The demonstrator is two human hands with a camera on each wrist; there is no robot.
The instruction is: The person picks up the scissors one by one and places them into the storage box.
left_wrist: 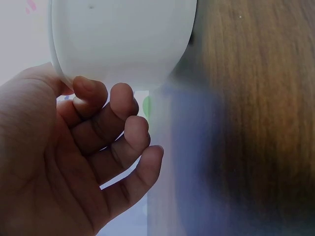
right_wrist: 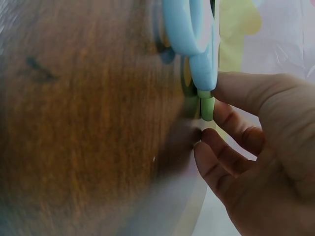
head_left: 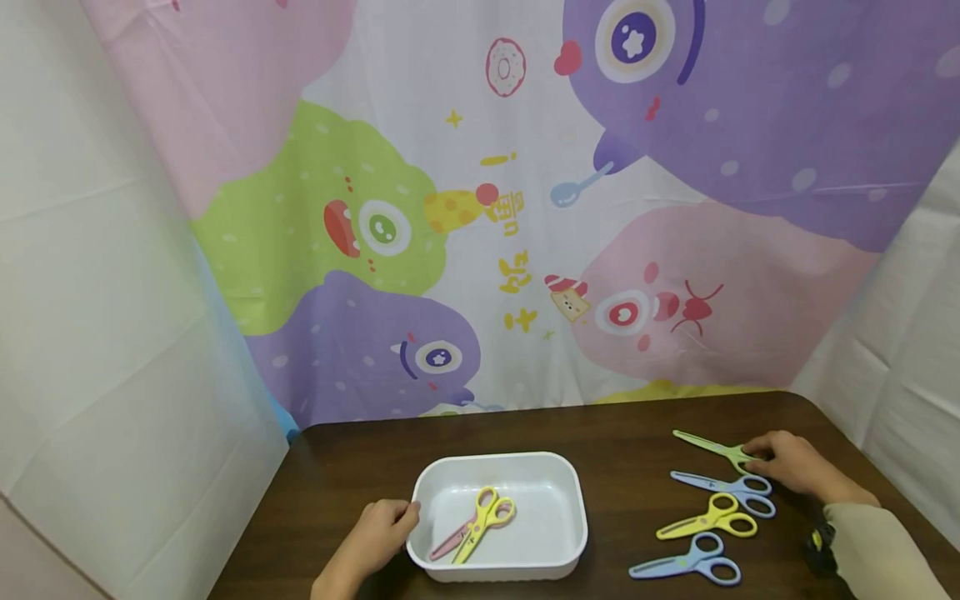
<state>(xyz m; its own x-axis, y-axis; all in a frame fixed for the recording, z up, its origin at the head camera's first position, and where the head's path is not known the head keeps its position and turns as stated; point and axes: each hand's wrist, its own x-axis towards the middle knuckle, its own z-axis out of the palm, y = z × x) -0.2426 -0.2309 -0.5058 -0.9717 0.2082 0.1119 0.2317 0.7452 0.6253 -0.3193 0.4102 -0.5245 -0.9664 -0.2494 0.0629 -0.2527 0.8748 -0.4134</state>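
At the left end of a white plastic basin (head_left: pixel 498 572) my left hand (head_left: pixel 378 533) pinches the rim with thumb and forefinger; its other fingers curve loosely below the wall in the left wrist view. Inside the basin, yellow scissors (head_left: pixel 482 523) lie across pink scissors (head_left: pixel 447 542). On the table's right side my right hand (head_left: pixel 798 462) has thumb and fingers at the handles of green scissors (head_left: pixel 708 443), the farthest of a column. Only a bit of green handle (right_wrist: pixel 207 109) shows in the right wrist view, behind blue scissors (right_wrist: pixel 183 24), so the grip is partly hidden.
Nearer me than the green pair lie blue scissors (head_left: pixel 708 482), yellow scissors (head_left: pixel 701 525) and another blue pair (head_left: pixel 675 567), blades pointing left. The dark wooden table (head_left: pixel 360 458) ends at a cartoon-printed curtain (head_left: pixel 525 367); white cloth hangs on both sides.
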